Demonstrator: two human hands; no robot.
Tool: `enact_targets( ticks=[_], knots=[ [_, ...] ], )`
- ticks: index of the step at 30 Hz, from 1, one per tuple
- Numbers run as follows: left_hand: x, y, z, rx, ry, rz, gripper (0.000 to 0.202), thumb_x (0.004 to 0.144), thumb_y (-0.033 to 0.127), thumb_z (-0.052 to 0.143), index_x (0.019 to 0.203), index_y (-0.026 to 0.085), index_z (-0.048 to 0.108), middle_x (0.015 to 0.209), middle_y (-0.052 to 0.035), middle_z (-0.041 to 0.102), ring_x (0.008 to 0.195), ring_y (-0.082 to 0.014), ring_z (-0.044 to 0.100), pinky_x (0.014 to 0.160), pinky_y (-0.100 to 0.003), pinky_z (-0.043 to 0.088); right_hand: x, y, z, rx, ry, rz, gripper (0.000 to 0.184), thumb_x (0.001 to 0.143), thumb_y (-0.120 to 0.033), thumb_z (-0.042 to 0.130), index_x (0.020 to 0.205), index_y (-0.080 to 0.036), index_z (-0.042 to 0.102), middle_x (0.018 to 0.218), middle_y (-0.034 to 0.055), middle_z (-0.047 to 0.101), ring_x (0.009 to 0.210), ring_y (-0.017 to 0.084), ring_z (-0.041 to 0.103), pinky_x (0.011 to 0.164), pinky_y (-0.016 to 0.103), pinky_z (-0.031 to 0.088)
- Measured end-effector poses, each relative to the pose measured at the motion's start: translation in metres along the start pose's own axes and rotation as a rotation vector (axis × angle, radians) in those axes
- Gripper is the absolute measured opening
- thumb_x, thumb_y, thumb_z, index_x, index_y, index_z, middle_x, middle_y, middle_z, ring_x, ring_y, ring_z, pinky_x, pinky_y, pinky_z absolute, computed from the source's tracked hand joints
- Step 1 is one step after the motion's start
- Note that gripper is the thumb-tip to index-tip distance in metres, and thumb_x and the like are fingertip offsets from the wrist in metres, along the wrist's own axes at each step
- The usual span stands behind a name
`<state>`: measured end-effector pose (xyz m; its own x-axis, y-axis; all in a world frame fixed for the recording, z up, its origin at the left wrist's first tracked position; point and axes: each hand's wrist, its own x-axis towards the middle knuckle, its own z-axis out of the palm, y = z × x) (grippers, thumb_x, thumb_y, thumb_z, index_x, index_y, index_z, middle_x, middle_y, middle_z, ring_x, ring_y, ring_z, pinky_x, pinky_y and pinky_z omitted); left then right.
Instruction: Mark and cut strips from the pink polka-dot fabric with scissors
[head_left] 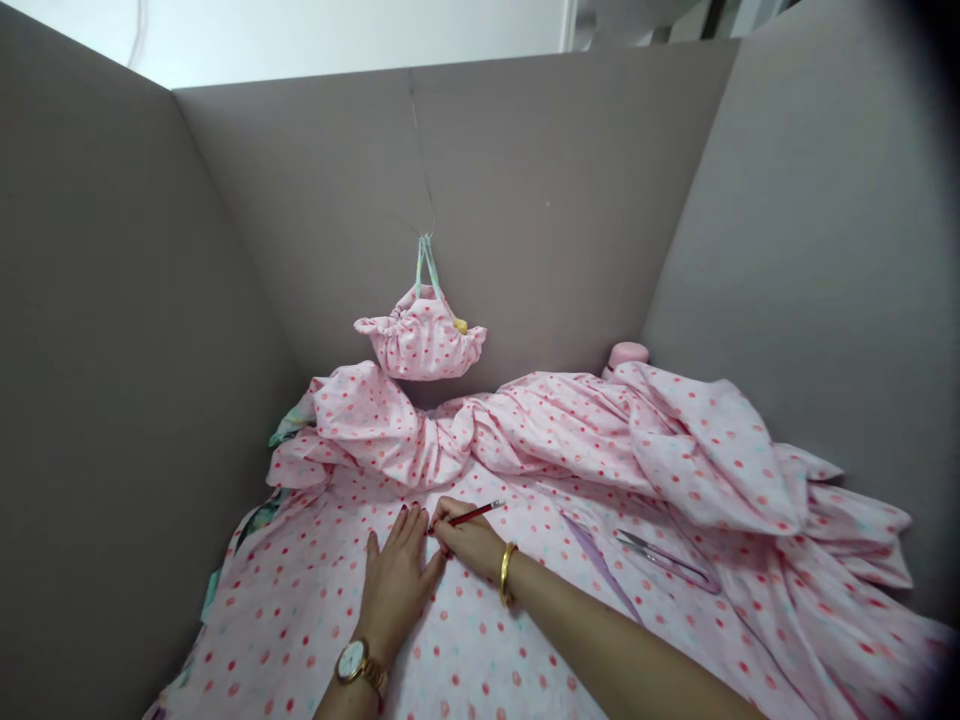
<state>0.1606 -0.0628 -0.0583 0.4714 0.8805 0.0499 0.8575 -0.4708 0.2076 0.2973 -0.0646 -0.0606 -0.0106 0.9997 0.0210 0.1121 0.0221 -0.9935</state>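
Two hands work close together at about six o'clock on the pink cotton cloth with red dots [315, 610], which is spread flat over the worktop and heaped into soft folds toward twelve and two o'clock. Farthest left, a grey cardboard screen [112, 350] walls the place in, and it runs on round the back and the right side. A strip of greenish floral fabric [289, 425] peeps out from under the dotted cloth at nine o'clock.

Next comes the left hand [397, 585], fingers spread and pressed flat on the cloth, a gold wristwatch [352, 662] on that wrist. Just beside it, touching at the fingertips, the right hand [469, 540] pinches a thin red pencil [476, 514], its tip down on the fabric; a gold bangle [508, 574] sits on that wrist.

I'd judge the cloth light, limp and quick to creep or pucker, so it wants pinning down flat near the pencil tip, as the spread hand does; to lift it, take an edge or a fold.

Above, at twelve o'clock, a small gathered pouch of the same dotted cloth [421, 340] hangs from a thread. Right of the hands lie a lilac tape [600, 565] and slim pink-handled snips [667, 558]; the heaped folds crowd the far side, half hiding a pink rounded object [627, 353].
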Motion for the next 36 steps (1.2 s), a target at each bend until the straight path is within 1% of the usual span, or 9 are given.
enact_targets(
  ticks=[5,8,11,15,22,30,36],
  knots=[
    [0.000,0.000,0.000,-0.027,0.002,-0.005,0.055,0.086,0.043,0.033,0.136,0.020,0.033,0.145,-0.0071,0.029,0.134,-0.0237,0.025,0.105,-0.058,0.016,0.000,0.002,-0.001,0.015,-0.009,-0.008,0.009,0.071,-0.012,0.044,0.066,-0.019,0.047,0.044,-0.0083,0.044,0.040,0.008,0.041,0.042,0.018,0.033],
    [0.000,0.000,0.000,-0.026,0.013,0.000,0.054,0.087,0.042,0.033,0.136,0.019,0.033,0.145,-0.0060,0.030,0.134,-0.0231,0.025,0.105,-0.058,0.017,-0.001,0.003,0.000,0.037,-0.012,-0.016,0.010,0.072,-0.012,0.042,0.068,-0.019,0.047,0.044,-0.0087,0.043,0.040,0.007,0.039,0.043,0.018,0.034],
    [0.000,-0.001,0.001,-0.019,0.016,0.006,0.053,0.086,0.041,0.034,0.136,0.020,0.033,0.145,-0.0051,0.030,0.134,-0.0229,0.025,0.105,-0.058,0.018,0.000,0.004,0.001,0.041,-0.016,-0.023,0.009,0.072,-0.013,0.044,0.068,-0.019,0.048,0.044,-0.0084,0.044,0.040,0.007,0.040,0.043,0.018,0.035],
    [0.001,-0.002,0.003,-0.005,0.009,0.007,0.053,0.086,0.041,0.034,0.135,0.020,0.034,0.145,-0.0053,0.029,0.134,-0.0230,0.025,0.104,-0.059,0.018,0.002,0.006,0.000,0.032,-0.021,-0.002,0.007,0.070,-0.015,0.046,0.066,-0.019,0.048,0.042,-0.0080,0.045,0.039,0.009,0.042,0.040,0.018,0.033],
    [0.002,-0.003,0.004,0.029,0.011,0.016,0.054,0.086,0.039,0.034,0.136,0.018,0.032,0.145,-0.0061,0.029,0.134,-0.0232,0.025,0.104,-0.059,0.019,-0.003,0.006,-0.016,0.027,0.022,0.043,0.008,0.067,-0.012,0.044,0.066,-0.018,0.049,0.039,-0.0081,0.045,0.038,0.008,0.041,0.041,0.017,0.031],
    [0.001,-0.002,0.000,0.028,-0.006,0.010,0.056,0.086,0.042,0.032,0.136,0.017,0.032,0.145,-0.0059,0.028,0.134,-0.0231,0.024,0.104,-0.059,0.018,-0.008,0.012,-0.032,0.022,0.066,0.031,0.009,0.067,-0.014,0.043,0.066,-0.019,0.050,0.040,-0.0079,0.046,0.038,0.008,0.039,0.041,0.018,0.030],
    [0.001,-0.003,0.002,0.007,-0.008,0.003,0.056,0.086,0.043,0.032,0.136,0.018,0.032,0.145,-0.0053,0.028,0.134,-0.0230,0.023,0.104,-0.059,0.017,-0.013,0.007,-0.045,0.018,0.091,0.043,0.008,0.067,-0.014,0.043,0.064,-0.019,0.049,0.040,-0.0079,0.045,0.038,0.008,0.038,0.040,0.019,0.029]
  ],
)
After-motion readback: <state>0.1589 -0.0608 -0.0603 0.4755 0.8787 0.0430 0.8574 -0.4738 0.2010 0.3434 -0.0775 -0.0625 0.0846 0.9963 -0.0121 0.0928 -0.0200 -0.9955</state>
